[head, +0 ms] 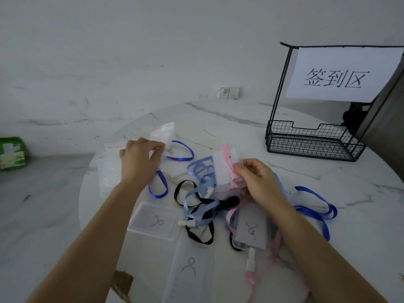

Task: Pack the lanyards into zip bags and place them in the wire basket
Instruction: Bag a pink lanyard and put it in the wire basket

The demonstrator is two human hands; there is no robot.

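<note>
our left hand (140, 158) pinches a clear zip bag (164, 132) between thumb and fingers, lifted a bit at the far left of the mess. a dark blue lanyard (182, 153) loops just beside it; can't tell if its end is in the bag. more zip bags (108, 173) lie flat under that wrist. our right hand (259, 182) is curled round a pink lanyard (229, 165) wrapped on a clear badge holder (219, 171). the other lanyards (201, 170), light blue, black and pink, sit tangled on the worktop (360, 193) between our arms. the wire basket (314, 145) stands far right, well apart, with a paper sign (341, 73) on its tall frame.
</note>
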